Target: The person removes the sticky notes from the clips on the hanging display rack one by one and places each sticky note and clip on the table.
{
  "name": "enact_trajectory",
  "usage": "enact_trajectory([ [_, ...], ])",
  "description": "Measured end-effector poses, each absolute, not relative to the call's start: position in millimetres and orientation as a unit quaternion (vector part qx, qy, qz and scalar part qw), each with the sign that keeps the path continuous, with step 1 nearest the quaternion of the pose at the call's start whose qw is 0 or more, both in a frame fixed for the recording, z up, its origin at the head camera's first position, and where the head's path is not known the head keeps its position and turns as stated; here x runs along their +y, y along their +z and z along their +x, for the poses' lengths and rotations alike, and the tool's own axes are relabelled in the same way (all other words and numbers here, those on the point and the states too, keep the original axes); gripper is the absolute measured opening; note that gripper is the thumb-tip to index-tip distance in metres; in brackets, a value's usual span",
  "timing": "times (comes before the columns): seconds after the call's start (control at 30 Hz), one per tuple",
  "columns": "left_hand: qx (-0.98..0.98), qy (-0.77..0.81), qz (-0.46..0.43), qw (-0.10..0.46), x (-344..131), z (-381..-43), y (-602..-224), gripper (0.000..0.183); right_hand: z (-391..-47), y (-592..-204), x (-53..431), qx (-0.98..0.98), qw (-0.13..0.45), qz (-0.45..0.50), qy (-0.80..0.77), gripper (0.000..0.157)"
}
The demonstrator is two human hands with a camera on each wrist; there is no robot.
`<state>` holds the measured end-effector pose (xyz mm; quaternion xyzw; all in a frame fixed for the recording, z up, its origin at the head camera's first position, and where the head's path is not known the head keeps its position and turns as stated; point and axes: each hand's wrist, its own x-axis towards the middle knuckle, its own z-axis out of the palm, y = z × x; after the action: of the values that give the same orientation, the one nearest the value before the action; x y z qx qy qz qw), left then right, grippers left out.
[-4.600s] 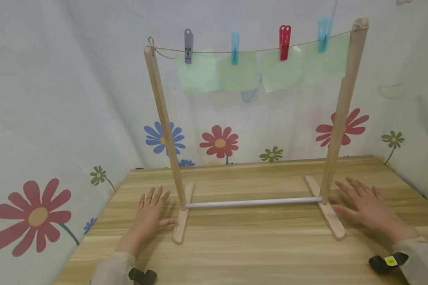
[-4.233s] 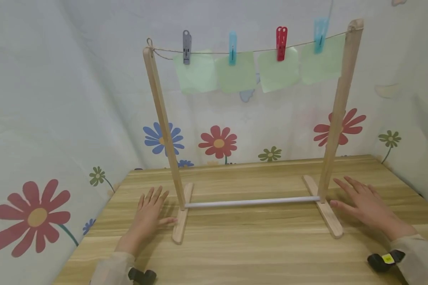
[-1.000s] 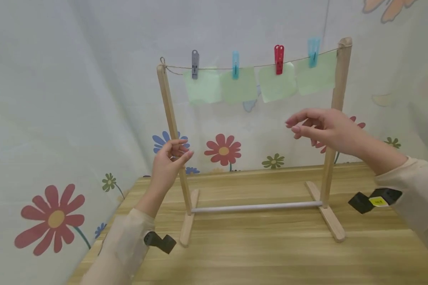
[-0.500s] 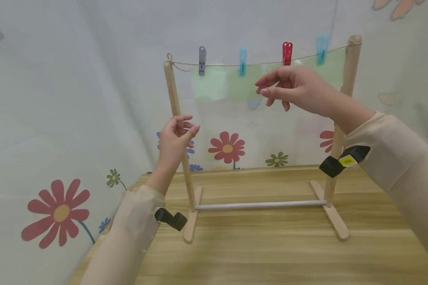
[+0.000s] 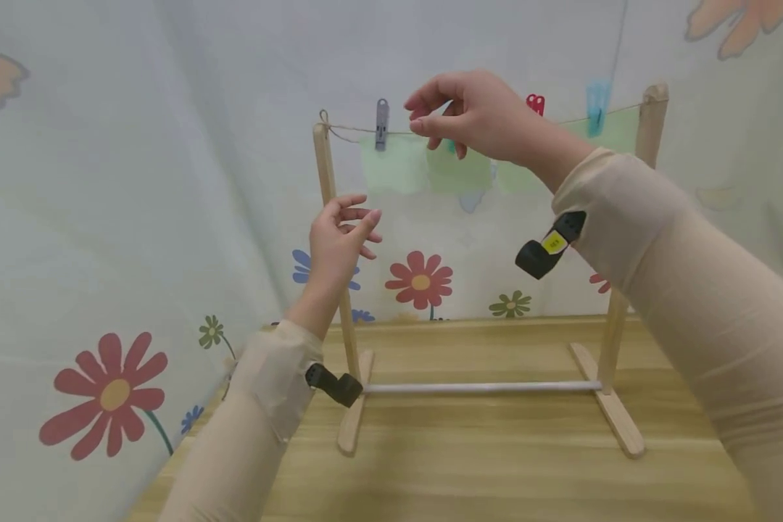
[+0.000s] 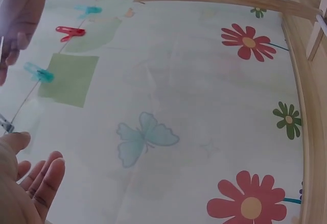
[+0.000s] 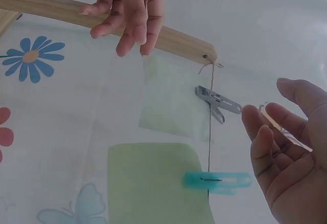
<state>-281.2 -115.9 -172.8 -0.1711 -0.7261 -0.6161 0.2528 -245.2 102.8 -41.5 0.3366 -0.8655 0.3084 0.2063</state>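
A twine line (image 5: 401, 133) carries several pale green paper squares, each under a clothespin. My right hand (image 5: 476, 116) hovers in front of the line, fingers loosely bent and thumb apart, gripping nothing. Just beyond its fingertips in the head view is the grey clothespin (image 5: 381, 125), clipped over the leftmost paper (image 5: 394, 165). The right wrist view shows the neighbouring blue clothespin (image 7: 217, 179) on the second paper (image 7: 153, 178); in the head view the right hand mostly hides it. Below the leftmost paper, beside the left post, my left hand (image 5: 339, 235) is raised with relaxed, unclenched fingers.
A wooden left post (image 5: 324, 163) and right post (image 5: 652, 127) hold up the line. A white rod (image 5: 483, 388) joins their feet on the wooden table (image 5: 496, 464). A red clothespin (image 5: 536, 104) and another blue clothespin (image 5: 597, 109) sit farther right. Flowered cloth hangs behind.
Both hands have lifted off the table beside the stand. The right hand has swung up and left across the papers towards the grey clothespin; the left has risen along the left post.
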Motion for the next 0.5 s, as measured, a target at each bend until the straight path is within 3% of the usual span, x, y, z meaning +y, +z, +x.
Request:
enact_trajectory([
  [0.5, -0.707, -0.639, -0.166, 0.254, -99, -285, -164, 0.035, -275, -24, 69, -0.894, 0.197, 0.257, 0.309, 0.046],
])
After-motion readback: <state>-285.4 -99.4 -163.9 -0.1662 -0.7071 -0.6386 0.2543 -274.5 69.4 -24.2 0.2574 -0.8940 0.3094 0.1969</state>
